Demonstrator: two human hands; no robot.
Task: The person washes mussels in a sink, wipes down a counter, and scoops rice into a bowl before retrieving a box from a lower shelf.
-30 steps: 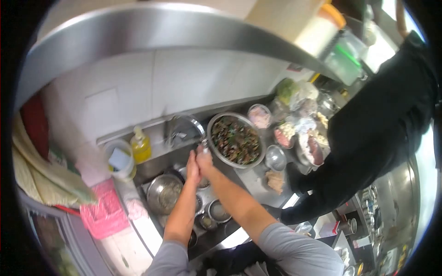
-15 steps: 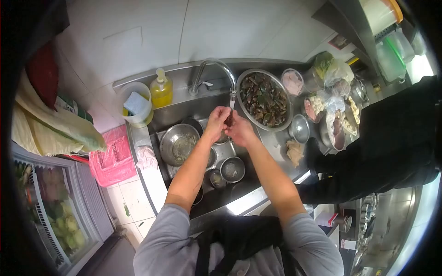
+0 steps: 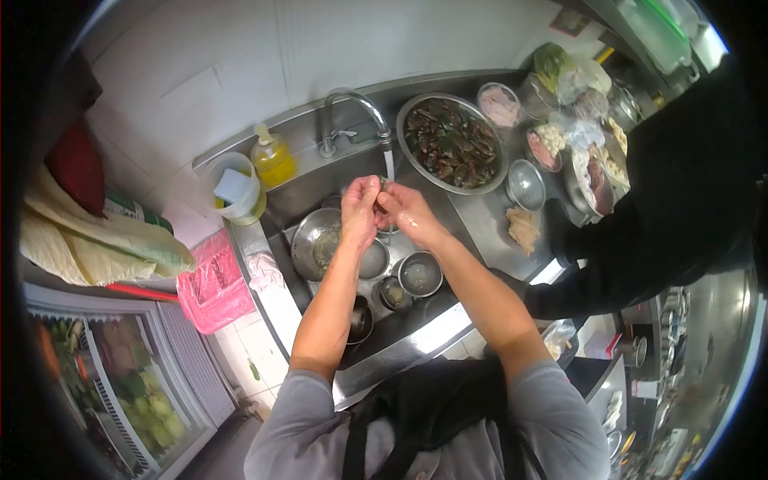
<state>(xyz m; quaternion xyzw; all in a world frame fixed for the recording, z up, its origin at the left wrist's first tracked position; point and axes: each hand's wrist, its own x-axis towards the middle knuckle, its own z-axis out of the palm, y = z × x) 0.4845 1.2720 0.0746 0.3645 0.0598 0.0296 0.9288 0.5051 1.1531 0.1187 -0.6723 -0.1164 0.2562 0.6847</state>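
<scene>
Over the sink (image 3: 282,254), my left hand (image 3: 359,211) and my right hand (image 3: 407,214) meet just below the running tap (image 3: 386,138). Between their fingertips is a small dark mussel (image 3: 382,192), mostly covered by the fingers; both hands are closed on it. Water falls from the spout close to the fingers. Beneath my hands stand a large steel bowl (image 3: 308,250) and smaller metal bowls, one (image 3: 421,274) with a wet-looking inside. To the right of the tap, a big steel basin (image 3: 498,172) holds a heap of mussels (image 3: 452,142).
A soap bottle (image 3: 274,158) and a white tub (image 3: 244,210) with a blue cloth stand left of the tap. At right are containers of food, an empty-looking small bowl (image 3: 526,185) and a dark-sleeved person (image 3: 672,200) working close by. A pink bag-lined crate (image 3: 213,286) is at left.
My view has shifted and turned slightly. My hands stay together near the tap, now a little lower relative to the spout, with the water stream showing more and the mussel still between the fingers.
</scene>
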